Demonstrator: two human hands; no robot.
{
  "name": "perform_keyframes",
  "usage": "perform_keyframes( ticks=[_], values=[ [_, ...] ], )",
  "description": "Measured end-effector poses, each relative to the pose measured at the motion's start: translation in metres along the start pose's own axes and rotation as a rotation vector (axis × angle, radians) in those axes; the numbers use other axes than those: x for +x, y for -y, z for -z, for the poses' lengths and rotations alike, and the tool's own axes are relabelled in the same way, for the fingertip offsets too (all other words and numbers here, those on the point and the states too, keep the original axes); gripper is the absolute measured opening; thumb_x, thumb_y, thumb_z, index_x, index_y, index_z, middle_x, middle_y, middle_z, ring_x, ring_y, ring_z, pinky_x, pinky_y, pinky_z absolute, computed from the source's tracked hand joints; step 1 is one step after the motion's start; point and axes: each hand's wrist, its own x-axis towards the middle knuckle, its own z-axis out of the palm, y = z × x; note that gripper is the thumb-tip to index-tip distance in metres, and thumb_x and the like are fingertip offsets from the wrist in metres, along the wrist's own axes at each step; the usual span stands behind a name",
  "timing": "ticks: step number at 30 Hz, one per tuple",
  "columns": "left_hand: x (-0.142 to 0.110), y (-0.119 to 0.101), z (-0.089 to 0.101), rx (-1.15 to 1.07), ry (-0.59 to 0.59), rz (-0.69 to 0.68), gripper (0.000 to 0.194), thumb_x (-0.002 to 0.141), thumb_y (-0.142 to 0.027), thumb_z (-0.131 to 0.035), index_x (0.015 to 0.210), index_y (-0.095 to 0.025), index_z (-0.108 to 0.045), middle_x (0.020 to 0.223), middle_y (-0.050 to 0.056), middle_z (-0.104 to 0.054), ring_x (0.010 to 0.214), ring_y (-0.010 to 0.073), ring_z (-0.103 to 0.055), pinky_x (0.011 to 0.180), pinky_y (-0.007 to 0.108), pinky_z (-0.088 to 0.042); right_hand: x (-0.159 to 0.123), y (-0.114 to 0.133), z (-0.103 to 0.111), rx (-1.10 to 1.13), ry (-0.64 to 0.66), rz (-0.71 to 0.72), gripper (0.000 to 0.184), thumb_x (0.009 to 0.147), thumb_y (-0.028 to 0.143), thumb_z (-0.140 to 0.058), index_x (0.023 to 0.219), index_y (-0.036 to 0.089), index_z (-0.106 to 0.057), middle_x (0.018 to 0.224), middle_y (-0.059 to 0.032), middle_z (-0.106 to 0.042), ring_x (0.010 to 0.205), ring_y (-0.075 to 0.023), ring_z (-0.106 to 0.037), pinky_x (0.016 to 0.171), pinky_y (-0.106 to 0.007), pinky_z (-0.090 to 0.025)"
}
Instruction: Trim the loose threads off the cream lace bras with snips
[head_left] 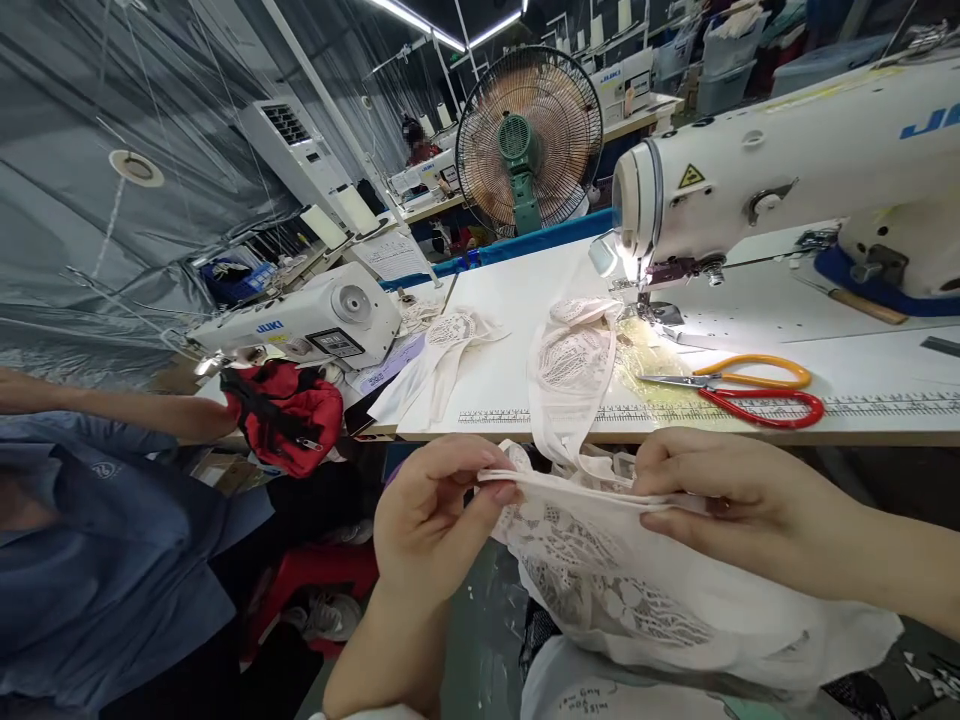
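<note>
Between my two hands a white lace bra (600, 570) is stretched along its folded edge, in front of the table. My left hand (435, 520) pinches the left end of that edge between thumb and fingers. Further right, my right hand (720, 500) grips the same edge, thumb below and fingers above. Part of the pale lace piece (574, 365) lies on the table and runs up to the needle area of the sewing machine (705, 190); whether it joins the part in my hands I cannot tell. The bra's lower part hangs over my lap.
Scissors (727, 388) with orange and red handles lie on the table beside a printed ruler strip (862, 405). Another lace piece (454, 335) rests further left. A co-worker (112, 520) sits at left near a red bag (289, 415) and a second sewing machine (322, 320). A fan (525, 140) stands behind.
</note>
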Motion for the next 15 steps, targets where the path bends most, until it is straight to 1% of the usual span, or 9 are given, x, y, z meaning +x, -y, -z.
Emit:
perform_keyframes(
  ticks=[2,4,7,10,12,14,15],
  values=[
    [0.0,0.001,0.0,-0.021,0.038,-0.001,0.03,0.074,0.003,-0.063,0.094,-0.019,-0.063,0.081,0.002,-0.067,0.064,0.0114,-0.066,0.049,0.017,-0.055,-0.001,0.0,-0.002,0.017,0.006,-0.045,0.01,0.089,0.025,-0.057,0.085,0.024,-0.067,0.077,-0.0009,-0.056,0.05,-0.0094,-0.048,0.041,-0.019,-0.039],
    [-0.001,0.002,0.0,-0.03,0.047,0.015,0.03,0.075,0.005,-0.061,0.092,-0.02,-0.063,0.082,0.002,-0.067,0.065,0.0108,-0.066,0.051,0.018,-0.056,-0.001,-0.001,-0.002,0.012,0.026,-0.068,0.012,0.089,0.025,-0.055,0.084,0.023,-0.067,0.077,-0.002,-0.056,0.055,-0.0111,-0.051,0.043,-0.019,-0.04],
    [-0.003,0.007,0.001,-0.021,0.047,0.029,0.028,0.075,0.004,-0.063,0.09,-0.02,-0.064,0.083,0.003,-0.067,0.073,0.013,-0.068,0.054,0.019,-0.057,-0.003,-0.007,-0.003,-0.018,0.068,-0.085,0.015,0.09,0.026,-0.052,0.082,0.023,-0.065,0.078,-0.0034,-0.057,0.06,-0.0134,-0.054,0.045,-0.02,-0.043],
    [-0.005,0.011,0.002,-0.033,0.093,0.021,0.024,0.075,0.0,-0.065,0.088,-0.02,-0.064,0.088,0.004,-0.069,0.082,0.0151,-0.068,0.059,0.021,-0.057,-0.01,-0.013,-0.006,-0.053,0.058,-0.084,0.02,0.092,0.033,-0.051,0.078,0.024,-0.063,0.079,-0.0049,-0.059,0.063,-0.0163,-0.057,0.046,-0.022,-0.046],
    [-0.006,0.014,0.003,-0.059,0.111,0.06,0.021,0.075,-0.002,-0.066,0.085,-0.019,-0.063,0.091,0.005,-0.071,0.083,0.015,-0.068,0.063,0.022,-0.056,-0.015,-0.017,-0.01,-0.068,0.064,-0.104,0.021,0.092,0.036,-0.051,0.078,0.024,-0.063,0.081,-0.0059,-0.06,0.069,-0.0183,-0.06,0.047,-0.022,-0.047],
    [-0.006,0.016,0.004,-0.084,0.118,0.124,0.016,0.075,-0.004,-0.067,0.081,-0.017,-0.061,0.093,0.007,-0.072,0.084,0.0152,-0.068,0.065,0.022,-0.055,-0.019,-0.019,-0.016,-0.082,0.048,-0.126,0.025,0.094,0.036,-0.047,0.078,0.026,-0.063,0.082,-0.0055,-0.06,0.073,-0.019,-0.061,0.052,-0.024,-0.049],
    [-0.006,0.016,0.004,-0.093,0.119,0.158,0.014,0.075,-0.005,-0.067,0.079,-0.016,-0.06,0.093,0.008,-0.072,0.084,0.0155,-0.068,0.065,0.022,-0.055,-0.02,-0.019,-0.018,-0.102,0.01,-0.124,0.028,0.095,0.037,-0.045,0.077,0.027,-0.064,0.082,-0.0053,-0.061,0.073,-0.0193,-0.061,0.054,-0.024,-0.05]
  ],
)
